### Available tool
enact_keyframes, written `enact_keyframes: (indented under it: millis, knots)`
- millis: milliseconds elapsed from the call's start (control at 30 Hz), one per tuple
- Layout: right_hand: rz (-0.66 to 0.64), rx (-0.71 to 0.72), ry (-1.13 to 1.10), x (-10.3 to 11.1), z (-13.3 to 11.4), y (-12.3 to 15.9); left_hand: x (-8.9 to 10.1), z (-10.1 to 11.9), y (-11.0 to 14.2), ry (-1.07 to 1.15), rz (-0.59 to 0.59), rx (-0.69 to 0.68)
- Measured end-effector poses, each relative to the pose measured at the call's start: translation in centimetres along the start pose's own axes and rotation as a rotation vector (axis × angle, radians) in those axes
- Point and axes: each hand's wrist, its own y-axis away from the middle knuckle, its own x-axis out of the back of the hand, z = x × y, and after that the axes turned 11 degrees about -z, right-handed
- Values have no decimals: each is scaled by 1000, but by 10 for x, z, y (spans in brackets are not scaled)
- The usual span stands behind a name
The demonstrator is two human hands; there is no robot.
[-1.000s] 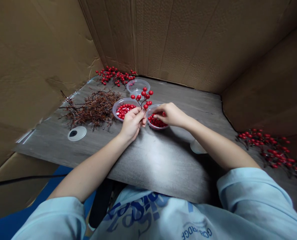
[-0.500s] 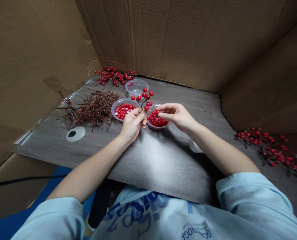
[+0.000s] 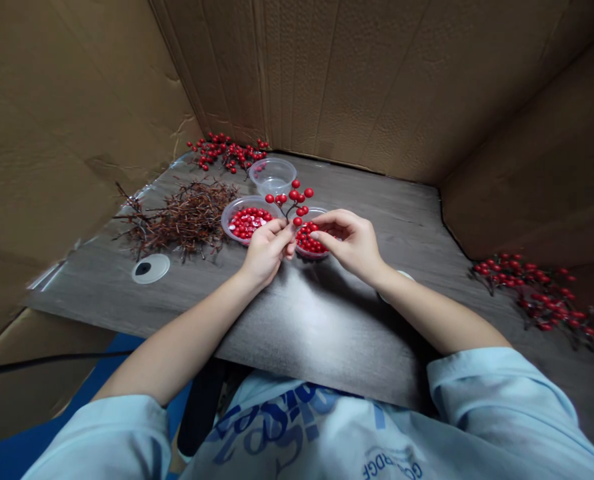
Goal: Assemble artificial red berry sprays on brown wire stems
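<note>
My left hand (image 3: 268, 252) is closed round the lower end of a thin dark branch (image 3: 287, 215) that carries several glossy red berries at its tips. Beside it, my right hand (image 3: 353, 241) is bent in a pinch, with a small red berry (image 3: 312, 227) at the thumb and fingertip. Behind and below the right fingers stands a clear plastic bowl of red berries (image 3: 309, 248), partly covered by that hand. A second clear bowl (image 3: 225, 223), left of the branch, holds red berries with some pale pieces among them.
A heap of brown bare twigs (image 3: 189, 217) lies at the left. Farther back are an empty clear bowl (image 3: 273, 175) and berry branches (image 3: 227, 152). A white disc (image 3: 151, 269) lies front left. More berry branches (image 3: 541, 293) lie right. Cardboard walls (image 3: 351, 87) enclose the table.
My right hand has moved slightly left and down, nearer the branch, and its fingers are more curled. The branch in my left hand has shifted a little to the right.
</note>
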Motion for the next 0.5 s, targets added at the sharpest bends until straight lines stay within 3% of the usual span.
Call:
enact_keyframes:
  millis: [500]
  knots:
    - [13,119,180,-1,-4,8,4,-10,0,-75,-32,-28]
